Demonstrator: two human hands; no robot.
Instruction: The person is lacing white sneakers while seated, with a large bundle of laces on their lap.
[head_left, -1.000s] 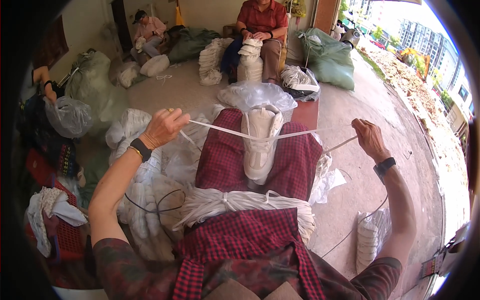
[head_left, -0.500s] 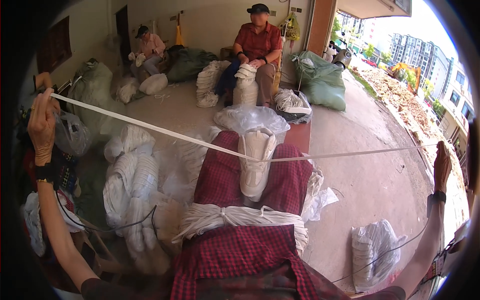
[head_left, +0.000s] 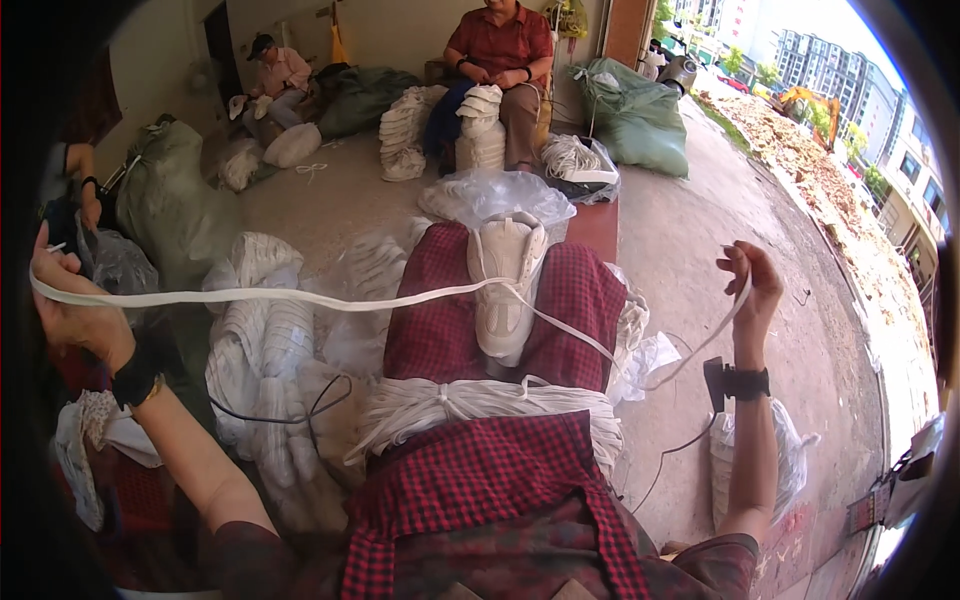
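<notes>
A bulging green sack [head_left: 185, 200] stands beyond the left hand [head_left: 88, 330], on the floor, probably parked there to leave the lap free. Right of that hand lies a heap of pale shoe uppers [head_left: 265, 320], apparently nested in rows and wrapped in clear plastic to save space. Between the hands and nearer the body, a bundle of white laces [head_left: 485, 402] rests across the checked apron [head_left: 475, 470], tied at the middle, likely so strands stay together within reach. Farther out, midway between both hands, a cream shoe [head_left: 505, 300] sits toe toward the wearer, seemingly steadied by the thighs. One white lace [head_left: 400, 301] crosses it slackly; whether it is threaded I can't tell at this size. The left hand curls around one end, the right hand [head_left: 757, 285] pinches the other, spread wide perhaps to keep it untangled.
</notes>
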